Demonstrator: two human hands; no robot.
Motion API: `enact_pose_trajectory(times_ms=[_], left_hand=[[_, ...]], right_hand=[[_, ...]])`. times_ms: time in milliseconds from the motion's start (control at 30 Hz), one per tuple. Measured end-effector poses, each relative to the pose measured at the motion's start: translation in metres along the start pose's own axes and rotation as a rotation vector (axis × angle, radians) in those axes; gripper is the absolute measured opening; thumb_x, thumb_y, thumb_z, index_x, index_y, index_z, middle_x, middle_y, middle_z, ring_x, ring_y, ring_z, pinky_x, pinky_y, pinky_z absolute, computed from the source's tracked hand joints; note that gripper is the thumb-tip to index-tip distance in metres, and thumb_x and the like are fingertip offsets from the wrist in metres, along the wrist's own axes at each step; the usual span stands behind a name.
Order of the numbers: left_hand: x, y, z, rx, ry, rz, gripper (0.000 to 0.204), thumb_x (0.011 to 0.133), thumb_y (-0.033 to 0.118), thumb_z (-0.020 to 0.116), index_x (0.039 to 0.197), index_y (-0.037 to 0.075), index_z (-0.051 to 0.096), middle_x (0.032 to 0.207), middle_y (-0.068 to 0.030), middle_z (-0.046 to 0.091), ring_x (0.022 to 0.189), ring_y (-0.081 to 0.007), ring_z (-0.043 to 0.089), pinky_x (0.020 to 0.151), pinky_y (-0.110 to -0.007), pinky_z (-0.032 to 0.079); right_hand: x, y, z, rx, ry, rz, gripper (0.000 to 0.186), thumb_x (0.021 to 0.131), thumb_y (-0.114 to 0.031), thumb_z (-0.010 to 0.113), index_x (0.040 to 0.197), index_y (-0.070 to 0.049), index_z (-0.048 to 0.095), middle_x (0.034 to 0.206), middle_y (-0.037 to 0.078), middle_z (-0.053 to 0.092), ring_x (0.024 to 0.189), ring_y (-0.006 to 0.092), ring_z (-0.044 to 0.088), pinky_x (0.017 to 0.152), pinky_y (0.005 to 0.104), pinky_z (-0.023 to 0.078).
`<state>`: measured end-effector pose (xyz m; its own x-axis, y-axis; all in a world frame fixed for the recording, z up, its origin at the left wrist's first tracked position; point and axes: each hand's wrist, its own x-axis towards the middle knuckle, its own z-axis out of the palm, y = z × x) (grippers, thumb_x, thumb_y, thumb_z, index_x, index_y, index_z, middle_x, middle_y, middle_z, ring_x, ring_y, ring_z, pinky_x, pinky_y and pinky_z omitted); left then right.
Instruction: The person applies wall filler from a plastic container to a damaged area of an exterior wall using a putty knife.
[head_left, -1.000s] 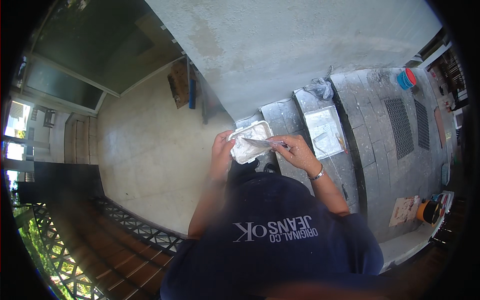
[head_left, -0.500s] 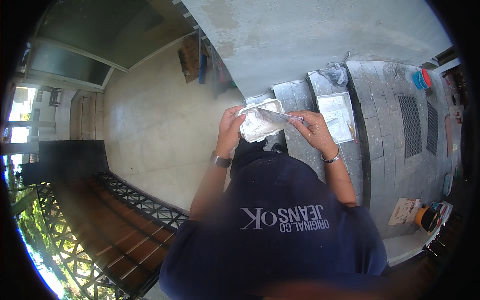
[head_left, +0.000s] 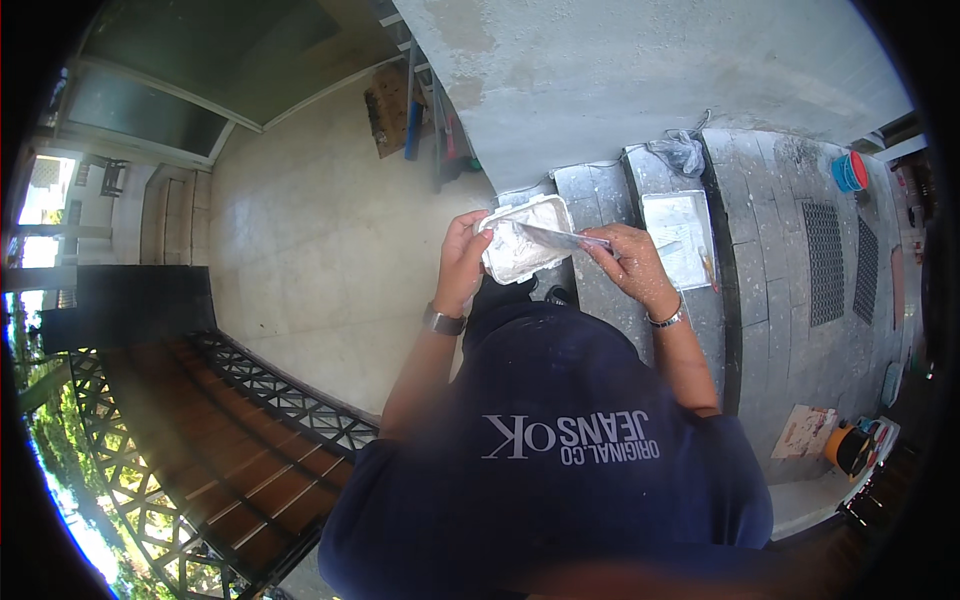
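Observation:
My left hand (head_left: 462, 258) grips the left side of a small white plastic tub (head_left: 517, 280), fingers at its rim. Inside the tub lies white paste (head_left: 510, 256), some of it smeared up the walls. Between the thumb and fingers of my right hand (head_left: 637, 270) is a putty knife (head_left: 552, 237), its blade pointing left into the tub over the paste. The tip of the blade is hard to make out against the white. Both hands are in front of my chest, with white specks on the right one.
A rough grey wall (head_left: 640, 80) rises ahead, beside grey tiled steps (head_left: 592, 200). On the steps are a white tray (head_left: 675, 207) and a plastic bag (head_left: 682, 154). Farther right stand a blue-and-red bucket (head_left: 848, 173) and dark mats (head_left: 824, 262). A dark railing (head_left: 270, 385) runs at the left.
The knife blade lies slightly lower and flatter over the tub. Both hands keep their holds, and the whole view has shifted a little.

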<state>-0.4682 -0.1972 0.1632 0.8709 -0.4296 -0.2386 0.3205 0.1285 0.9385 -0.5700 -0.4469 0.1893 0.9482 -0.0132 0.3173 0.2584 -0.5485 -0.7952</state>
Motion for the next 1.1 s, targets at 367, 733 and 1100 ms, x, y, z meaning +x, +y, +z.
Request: enact_pose_trajectory(times_ms=[367, 733, 1100], left_hand=[[-0.004, -0.023, -0.013, 0.115, -0.004, 0.049, 0.036, 0.096, 0.014, 0.054, 0.128, 0.002, 0.043, 0.115, -0.0115, 0.06, 0.095, -0.0142, 0.063, 0.07, -0.026, 0.056], [-0.012, -0.027, -0.011, 0.168, 0.091, 0.076, 0.039, 0.096, 0.016, 0.054, 0.13, 0.002, 0.039, 0.118, -0.0153, 0.059, 0.095, -0.0174, 0.064, 0.068, -0.029, 0.059], [-0.018, -0.029, -0.021, 0.088, 0.112, 0.083, 0.038, 0.097, 0.013, 0.052, 0.13, 0.001, 0.039, 0.12, -0.0147, 0.058, 0.099, -0.017, 0.062, 0.072, -0.027, 0.058]], right_hand=[[-0.011, -0.008, 0.05, 0.223, -0.007, 0.049, 0.015, 0.089, -0.011, 0.064, 0.098, 0.0, 0.068, 0.084, 0.015, 0.07, 0.073, 0.0234, 0.069, 0.067, 0.0311, 0.053], [-0.012, -0.008, 0.07, 0.473, 0.052, 0.374, 0.02, 0.091, -0.015, 0.063, 0.1, 0.002, 0.067, 0.078, 0.01, 0.069, 0.068, 0.0107, 0.064, 0.062, 0.0276, 0.05], [-0.018, 0.02, 0.081, 1.092, 0.127, 0.729, 0.019, 0.093, -0.017, 0.063, 0.096, 0.002, 0.066, 0.075, 0.0, 0.063, 0.065, 0.0067, 0.057, 0.061, 0.022, 0.045]])
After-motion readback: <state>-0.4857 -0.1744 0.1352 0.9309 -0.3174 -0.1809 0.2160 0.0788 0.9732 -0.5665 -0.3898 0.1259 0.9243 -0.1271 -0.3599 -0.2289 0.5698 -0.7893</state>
